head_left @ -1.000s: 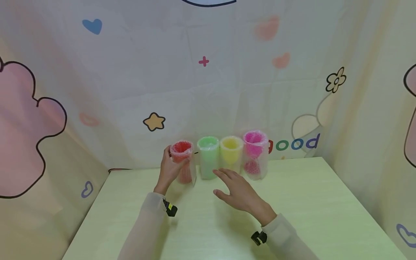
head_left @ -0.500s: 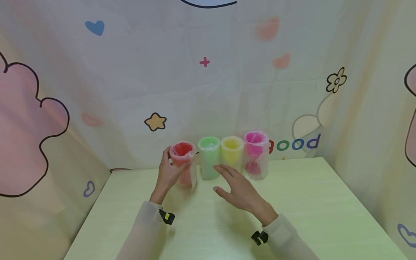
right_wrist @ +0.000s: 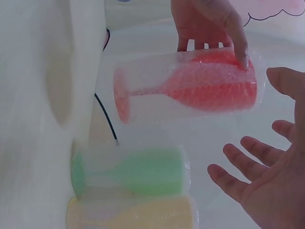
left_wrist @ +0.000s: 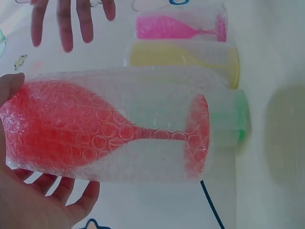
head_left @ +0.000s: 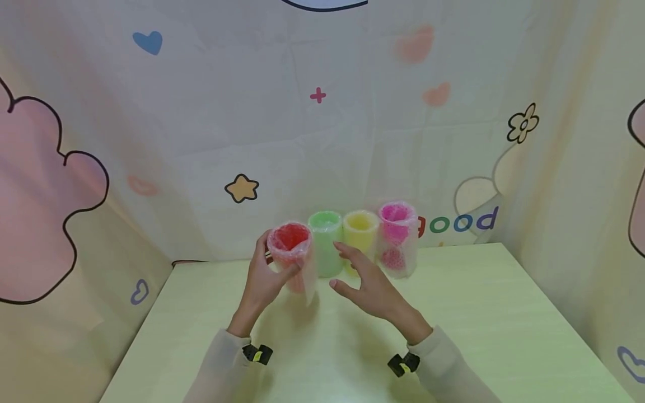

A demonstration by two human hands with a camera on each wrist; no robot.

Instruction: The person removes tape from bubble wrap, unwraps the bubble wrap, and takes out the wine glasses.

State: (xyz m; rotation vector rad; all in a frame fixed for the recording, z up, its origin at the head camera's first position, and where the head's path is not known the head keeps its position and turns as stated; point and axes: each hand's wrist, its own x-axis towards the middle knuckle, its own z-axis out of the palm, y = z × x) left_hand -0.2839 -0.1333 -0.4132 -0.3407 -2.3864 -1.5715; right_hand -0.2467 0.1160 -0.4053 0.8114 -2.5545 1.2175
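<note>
Head view shows the left hand (head_left: 264,280) clamped round a bubble-wrapped red goblet (head_left: 290,255) above the table (head_left: 478,319), left of a green goblet (head_left: 326,246), a yellow goblet (head_left: 360,230) and a pink goblet (head_left: 396,230), the right hand (head_left: 377,292) hovering near them with fingers apart.

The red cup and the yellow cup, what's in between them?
The green cup stands between the red cup, which the left hand holds, and the yellow cup. The head view shows it, and so does the right wrist view.
</note>
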